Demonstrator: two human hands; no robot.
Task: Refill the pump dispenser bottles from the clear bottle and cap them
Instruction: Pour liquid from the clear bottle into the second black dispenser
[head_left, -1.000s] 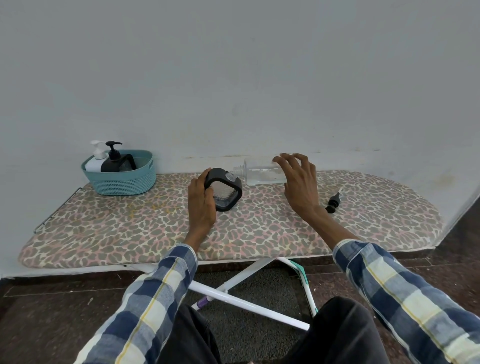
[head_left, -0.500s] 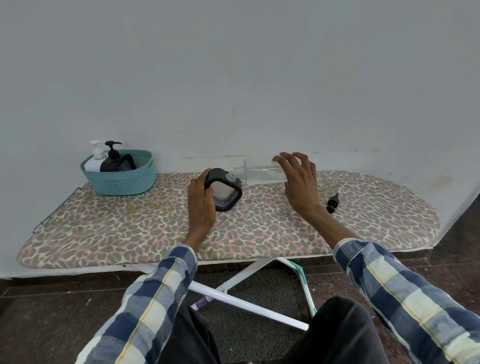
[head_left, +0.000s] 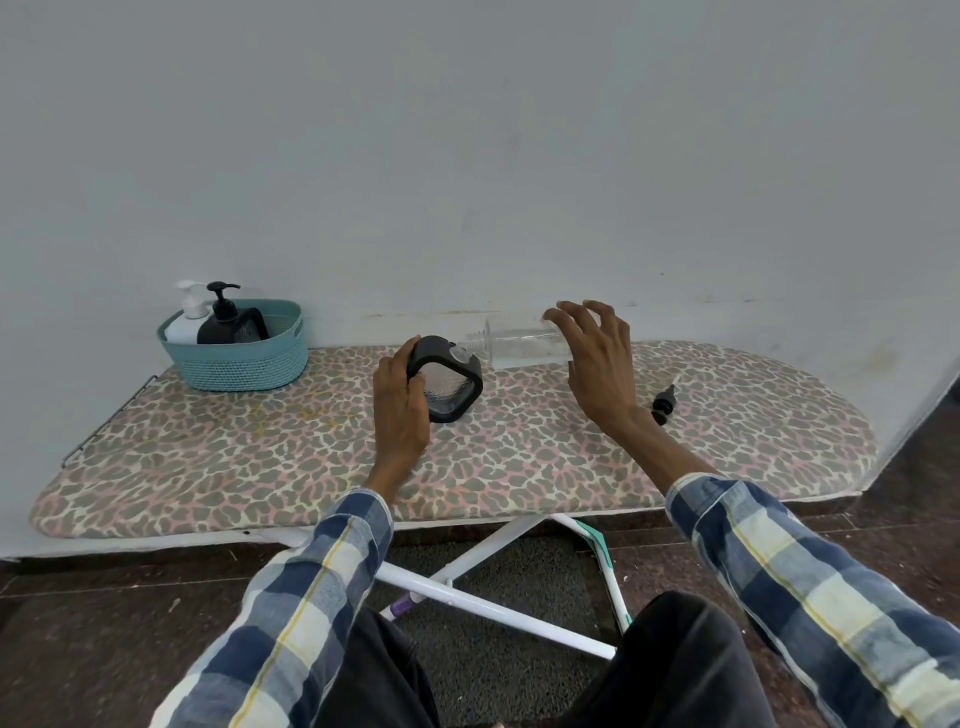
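Note:
My left hand (head_left: 400, 410) grips a black-framed dispenser bottle (head_left: 449, 387) with a clear ribbed panel, tilted on the ironing board with its open neck up and to the right. My right hand (head_left: 597, 364) holds a clear bottle (head_left: 517, 343) by its base end. It lies level above the board, and its open mouth meets the dispenser's neck. My fingers hide the clear bottle's base. A black pump cap (head_left: 664, 402) lies loose on the board just right of my right wrist.
A teal basket (head_left: 244, 364) stands at the board's back left and holds a white pump bottle (head_left: 188, 322) and a black pump bottle (head_left: 226, 319). The leopard-print ironing board (head_left: 260, 457) runs along a grey wall. Its white legs cross below, above dark floor.

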